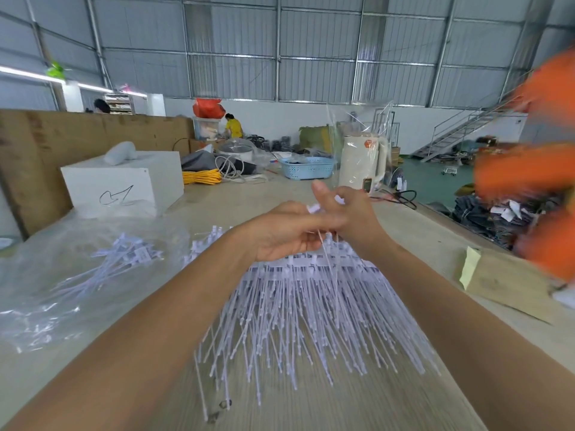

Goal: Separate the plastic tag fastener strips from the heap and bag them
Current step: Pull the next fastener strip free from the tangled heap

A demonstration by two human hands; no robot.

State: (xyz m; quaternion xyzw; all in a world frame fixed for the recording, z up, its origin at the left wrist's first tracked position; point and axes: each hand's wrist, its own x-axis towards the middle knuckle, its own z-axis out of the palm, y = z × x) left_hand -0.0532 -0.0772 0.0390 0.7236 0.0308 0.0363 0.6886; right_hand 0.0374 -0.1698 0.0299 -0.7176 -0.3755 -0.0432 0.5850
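A heap of white plastic tag fastener strips (311,312) fans out toward me on the wooden table (389,399). Both hands meet above its far end. My left hand (283,234) curls its fingers round the heads of a few strips. My right hand (348,213) pinches a white strip head, and a thin strip (325,253) hangs down from the hands. A separate small bundle of strips (121,259) lies on clear plastic bags (46,300) at the left.
A white box (124,181) stands at the back left before a cardboard wall. Yellow cable (202,176), a blue basket (308,168) and a cream kettle in plastic (361,163) sit farther back. A person in blurred orange sleeves (529,169) is at the right, by a cardboard piece (504,284).
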